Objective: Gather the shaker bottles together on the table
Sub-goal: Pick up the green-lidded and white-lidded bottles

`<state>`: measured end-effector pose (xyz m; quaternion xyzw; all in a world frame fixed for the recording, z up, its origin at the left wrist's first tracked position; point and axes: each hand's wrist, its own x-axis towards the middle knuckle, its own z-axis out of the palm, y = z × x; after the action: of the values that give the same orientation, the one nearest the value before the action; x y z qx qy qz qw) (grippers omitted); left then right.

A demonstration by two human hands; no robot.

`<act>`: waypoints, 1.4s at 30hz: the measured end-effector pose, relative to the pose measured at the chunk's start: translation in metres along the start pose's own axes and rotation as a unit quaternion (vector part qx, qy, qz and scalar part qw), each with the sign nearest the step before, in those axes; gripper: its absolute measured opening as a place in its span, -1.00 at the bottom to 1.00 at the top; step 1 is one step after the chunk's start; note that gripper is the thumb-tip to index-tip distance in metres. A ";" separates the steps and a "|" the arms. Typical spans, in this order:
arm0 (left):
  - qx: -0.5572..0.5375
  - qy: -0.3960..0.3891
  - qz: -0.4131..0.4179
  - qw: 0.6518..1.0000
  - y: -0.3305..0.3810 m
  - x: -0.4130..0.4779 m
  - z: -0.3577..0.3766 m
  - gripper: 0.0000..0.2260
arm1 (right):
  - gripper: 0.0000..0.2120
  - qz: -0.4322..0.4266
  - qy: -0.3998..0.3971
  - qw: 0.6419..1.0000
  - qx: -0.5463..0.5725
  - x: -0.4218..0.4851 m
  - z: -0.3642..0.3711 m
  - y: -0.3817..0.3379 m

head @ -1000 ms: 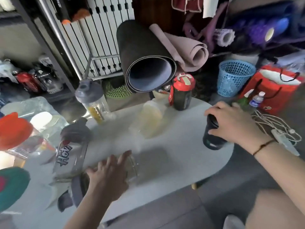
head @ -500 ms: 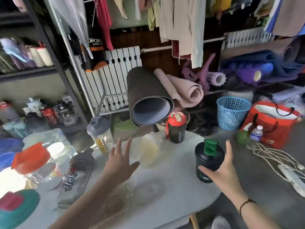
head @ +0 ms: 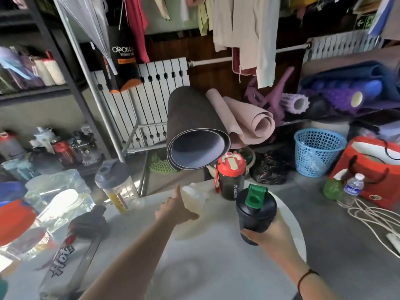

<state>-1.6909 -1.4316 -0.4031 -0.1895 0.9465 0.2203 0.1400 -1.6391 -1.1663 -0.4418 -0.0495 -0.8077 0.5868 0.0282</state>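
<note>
Now right hand (head: 271,236) clamped round black shaker (head: 256,211), green flip cap up, near table (head: 216,267) right edge. Left hand (head: 175,210) spread, touching pale yellowish bottle (head: 193,201) just left of black shaker. Red-lidded bottle (head: 231,177) behind it; grey-lidded shaker (head: 116,187) and lying clear bottle (head: 71,258) farther left.
</note>
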 end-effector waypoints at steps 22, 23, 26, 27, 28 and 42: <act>-0.408 0.113 0.148 0.894 0.024 0.013 0.037 -0.05 | -0.21 -0.044 -0.023 0.998 -0.029 0.014 -0.005 0.016; -0.401 0.113 0.148 0.897 0.025 0.014 0.037 -0.05 | -0.20 -0.044 -0.025 0.998 -0.027 0.014 -0.005 0.017; -0.403 0.112 0.155 0.895 0.030 0.016 0.037 -0.12 | -0.19 -0.038 -0.030 0.999 -0.022 0.014 -0.005 0.017; -0.403 0.109 0.156 0.895 0.031 0.017 0.038 -0.15 | -0.19 -0.037 -0.033 0.999 -0.023 0.014 -0.005 0.018; -0.401 0.106 0.157 0.896 0.031 0.019 0.039 -0.16 | -0.19 -0.036 -0.035 0.999 -0.022 0.015 -0.005 0.019; -0.407 0.060 0.132 0.902 0.018 0.016 0.037 -0.01 | -0.21 -0.010 -0.033 0.999 -0.038 0.014 0.000 0.016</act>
<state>-1.7060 -1.4041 -0.4336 -0.1161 0.7976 0.5908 -0.0366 -1.6519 -1.1594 -0.4570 -0.0228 -0.8306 0.5563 0.0057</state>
